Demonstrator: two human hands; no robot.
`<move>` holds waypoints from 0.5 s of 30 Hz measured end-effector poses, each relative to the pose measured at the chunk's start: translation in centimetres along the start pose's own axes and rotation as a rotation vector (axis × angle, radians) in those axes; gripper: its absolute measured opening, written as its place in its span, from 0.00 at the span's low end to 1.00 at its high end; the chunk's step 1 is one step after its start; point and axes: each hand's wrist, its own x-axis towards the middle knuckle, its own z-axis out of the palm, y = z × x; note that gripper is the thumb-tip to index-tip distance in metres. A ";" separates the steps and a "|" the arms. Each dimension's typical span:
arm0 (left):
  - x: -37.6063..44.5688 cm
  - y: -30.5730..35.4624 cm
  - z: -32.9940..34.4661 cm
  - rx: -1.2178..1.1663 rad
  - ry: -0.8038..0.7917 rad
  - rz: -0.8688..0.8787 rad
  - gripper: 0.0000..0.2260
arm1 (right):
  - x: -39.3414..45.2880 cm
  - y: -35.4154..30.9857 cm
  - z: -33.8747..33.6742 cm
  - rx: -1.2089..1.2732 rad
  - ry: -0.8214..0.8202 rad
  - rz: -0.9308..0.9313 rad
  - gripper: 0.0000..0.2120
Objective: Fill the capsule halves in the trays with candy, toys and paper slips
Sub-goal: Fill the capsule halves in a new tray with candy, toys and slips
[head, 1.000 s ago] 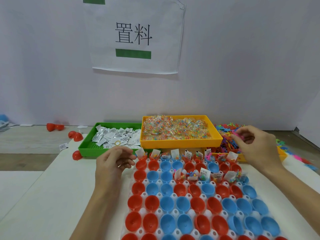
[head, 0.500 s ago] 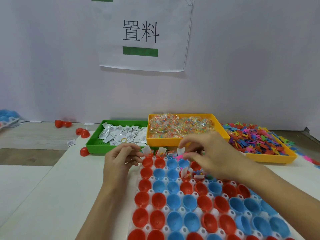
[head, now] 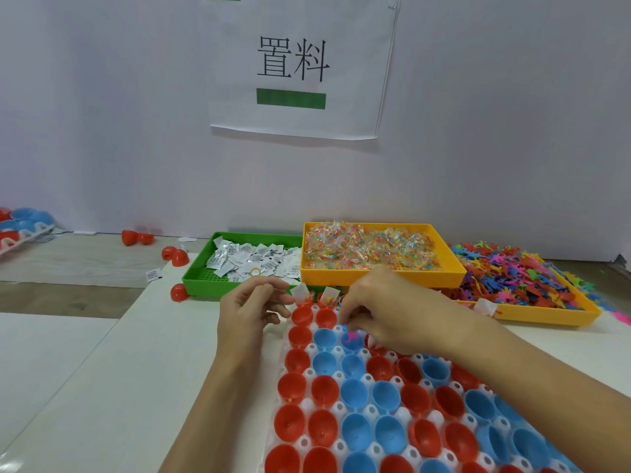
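Observation:
A white capsule tray point(head: 338, 409) holds rows of red and blue capsule halves point(head: 324, 387), mostly empty. Two far-row halves carry a paper slip and candy point(head: 329, 297). My right hand point(head: 392, 308) reaches over the tray's far rows. Its fingertips pinch a pink toy point(head: 351, 336) that dips into a blue half. My left hand point(head: 252, 312) hovers at the tray's far left corner, fingers loosely curled, nothing visible in them. Behind stand a green tray point(head: 211, 285) of paper slips point(head: 252, 257), an orange tray point(head: 375, 278) of candy packets point(head: 368, 247), and a second orange tray point(head: 546, 315) of toys point(head: 512, 274).
Loose red capsule halves point(head: 179, 291) lie left of the green tray, and more point(head: 136, 237) sit near the wall. Another tray of capsules point(head: 24, 227) shows at the far left. A stray slip point(head: 153, 274) lies on the table. A paper sign hangs on the wall.
My right hand came from the toy tray leftward with a pink toy and lowered it into a blue half in the far rows. My left hand stayed by the tray corner.

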 end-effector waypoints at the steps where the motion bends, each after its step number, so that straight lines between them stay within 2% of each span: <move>1: 0.0 0.0 0.0 0.001 0.001 -0.001 0.18 | 0.1 -0.1 0.1 -0.014 -0.017 0.008 0.09; 10: 0.0 0.1 0.1 0.024 0.022 -0.003 0.17 | 0.4 0.0 1.0 -0.051 -0.018 0.034 0.05; 15: 0.0 0.1 0.0 0.030 0.023 -0.005 0.18 | 0.4 -0.1 1.0 -0.052 -0.025 0.030 0.07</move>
